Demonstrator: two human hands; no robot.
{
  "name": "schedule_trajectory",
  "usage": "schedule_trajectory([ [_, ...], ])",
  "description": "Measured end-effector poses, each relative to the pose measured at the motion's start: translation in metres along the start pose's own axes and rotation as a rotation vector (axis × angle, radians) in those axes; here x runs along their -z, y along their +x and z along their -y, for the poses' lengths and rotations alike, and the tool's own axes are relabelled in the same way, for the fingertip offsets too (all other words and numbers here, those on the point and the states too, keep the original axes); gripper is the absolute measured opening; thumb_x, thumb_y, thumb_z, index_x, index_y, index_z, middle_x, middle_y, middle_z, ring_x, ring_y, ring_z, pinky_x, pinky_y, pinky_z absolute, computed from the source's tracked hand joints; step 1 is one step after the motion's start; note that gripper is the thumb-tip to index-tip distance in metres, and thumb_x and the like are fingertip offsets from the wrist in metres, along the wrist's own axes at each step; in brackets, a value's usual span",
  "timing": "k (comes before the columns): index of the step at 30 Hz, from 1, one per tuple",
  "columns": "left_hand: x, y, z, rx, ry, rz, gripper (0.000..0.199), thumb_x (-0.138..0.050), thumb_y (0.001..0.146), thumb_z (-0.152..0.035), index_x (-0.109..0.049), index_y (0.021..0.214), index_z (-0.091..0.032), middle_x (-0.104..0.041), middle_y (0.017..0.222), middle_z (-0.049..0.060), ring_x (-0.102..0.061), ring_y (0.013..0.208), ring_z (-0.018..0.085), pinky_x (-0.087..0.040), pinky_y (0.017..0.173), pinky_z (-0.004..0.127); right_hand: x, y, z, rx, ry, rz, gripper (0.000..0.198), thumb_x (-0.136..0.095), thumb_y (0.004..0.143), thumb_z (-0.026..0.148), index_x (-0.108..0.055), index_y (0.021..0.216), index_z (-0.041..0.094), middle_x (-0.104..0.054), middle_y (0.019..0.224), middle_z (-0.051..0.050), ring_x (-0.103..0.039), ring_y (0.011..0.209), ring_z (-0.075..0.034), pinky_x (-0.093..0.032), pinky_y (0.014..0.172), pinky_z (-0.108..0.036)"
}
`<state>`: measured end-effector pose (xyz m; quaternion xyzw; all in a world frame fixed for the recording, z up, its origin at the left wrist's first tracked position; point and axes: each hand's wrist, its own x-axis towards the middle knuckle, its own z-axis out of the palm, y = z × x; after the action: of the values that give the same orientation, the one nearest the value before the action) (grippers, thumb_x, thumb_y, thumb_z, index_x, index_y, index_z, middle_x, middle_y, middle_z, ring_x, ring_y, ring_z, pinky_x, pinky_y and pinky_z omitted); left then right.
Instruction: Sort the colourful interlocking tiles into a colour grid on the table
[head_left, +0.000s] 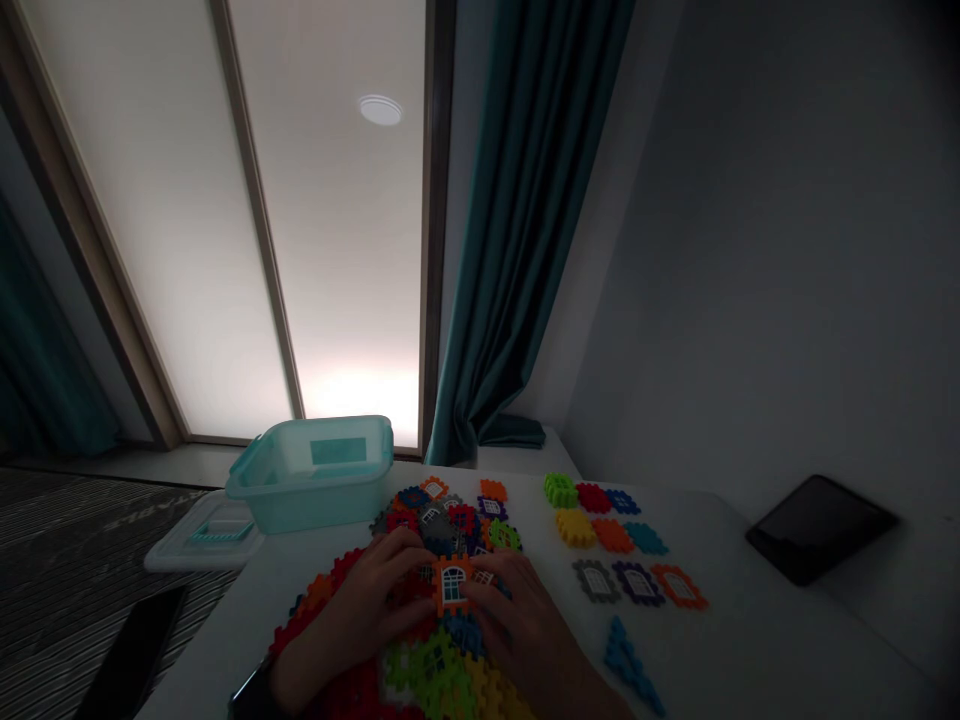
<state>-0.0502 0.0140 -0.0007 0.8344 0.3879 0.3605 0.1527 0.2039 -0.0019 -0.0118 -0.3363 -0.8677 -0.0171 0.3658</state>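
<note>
An orange interlocking building tile with a white arched window (453, 584) is held between both hands over a heap of colourful tiles. My left hand (379, 595) pinches its left side with the fingers curled. From the right, my right hand (523, 612) grips the tile's other edge, a fingertip lying on its face. Beneath the hands spread red tiles (352, 685), green tiles (435, 672) and yellow tiles (499, 690). Beyond the fingers lie mixed loose tiles (463, 518), some with windows. The hands hide part of the heap.
To the right, stacks and single tiles stand in rows, among them yellow tiles (575, 528) and a grey window tile (596, 580). Nearer lies a blue triangular piece (630, 665). A teal bin (322, 500), its lid (187, 540) and a black tablet (821, 528) surround the work area.
</note>
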Motion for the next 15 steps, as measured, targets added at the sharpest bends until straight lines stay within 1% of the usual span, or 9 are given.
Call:
schedule_trajectory([
  [2, 0.0, 0.001, -0.002, 0.03, -0.084, 0.016, 0.021, -0.067, 0.093, -0.033, -0.067, 0.113, -0.025, -0.065, 0.114, 0.007, -0.064, 0.105, 0.025, -0.055, 0.09, 0.035, 0.0, -0.001, 0.0, -0.005, 0.021, -0.003, 0.031, -0.05, 0.1, 0.01, -0.062, 0.121, 0.029, -0.068, 0.12, -0.008, -0.065, 0.112, -0.025, -0.057, 0.094, -0.043],
  [4, 0.0, 0.002, -0.004, 0.057, -0.178, 0.035, 0.019, -0.067, 0.093, -0.036, -0.066, 0.108, -0.024, -0.064, 0.113, 0.007, -0.064, 0.104, 0.025, -0.054, 0.091, 0.036, -0.001, -0.001, -0.001, -0.01, 0.045, -0.02, 0.028, -0.047, 0.103, 0.013, -0.062, 0.121, 0.028, -0.069, 0.116, -0.008, -0.066, 0.107, -0.024, -0.058, 0.09, -0.041],
  [7, 0.0, 0.003, -0.009, 0.099, -0.299, 0.079, 0.017, -0.065, 0.094, -0.038, -0.066, 0.098, -0.022, -0.063, 0.109, 0.006, -0.063, 0.103, 0.024, -0.052, 0.094, 0.037, -0.006, -0.001, 0.0, -0.014, 0.085, -0.056, 0.025, -0.041, 0.106, 0.018, -0.063, 0.114, 0.027, -0.071, 0.106, -0.007, -0.067, 0.095, -0.022, -0.057, 0.084, -0.038],
  [10, -0.001, 0.004, -0.015, 0.145, -0.393, 0.101, 0.016, -0.062, 0.096, -0.037, -0.065, 0.09, -0.022, -0.061, 0.105, 0.004, -0.063, 0.101, 0.022, -0.05, 0.095, 0.036, -0.01, 0.0, 0.004, -0.05, 0.156, -0.079, 0.026, -0.039, 0.108, 0.022, -0.064, 0.106, 0.026, -0.072, 0.097, -0.005, -0.067, 0.089, -0.021, -0.055, 0.085, -0.038],
  [12, -0.002, 0.005, -0.017, 0.163, -0.423, 0.092, 0.019, -0.06, 0.097, -0.038, -0.065, 0.088, -0.022, -0.061, 0.104, 0.004, -0.063, 0.099, 0.021, -0.05, 0.094, 0.036, -0.011, 0.001, 0.007, -0.14, 0.235, -0.105, 0.027, -0.04, 0.108, 0.028, -0.065, 0.101, 0.026, -0.071, 0.094, -0.005, -0.067, 0.088, -0.021, -0.055, 0.083, -0.035],
  [15, -0.004, 0.005, -0.017, 0.167, -0.425, 0.077, 0.026, -0.057, 0.099, -0.042, -0.065, 0.085, -0.021, -0.061, 0.104, 0.005, -0.062, 0.097, 0.02, -0.05, 0.094, 0.036, -0.012, 0.004, 0.012, -0.346, 0.396, -0.098, 0.03, -0.044, 0.106, 0.04, -0.068, 0.096, 0.025, -0.071, 0.092, -0.005, -0.068, 0.086, -0.02, -0.055, 0.076, -0.03],
])
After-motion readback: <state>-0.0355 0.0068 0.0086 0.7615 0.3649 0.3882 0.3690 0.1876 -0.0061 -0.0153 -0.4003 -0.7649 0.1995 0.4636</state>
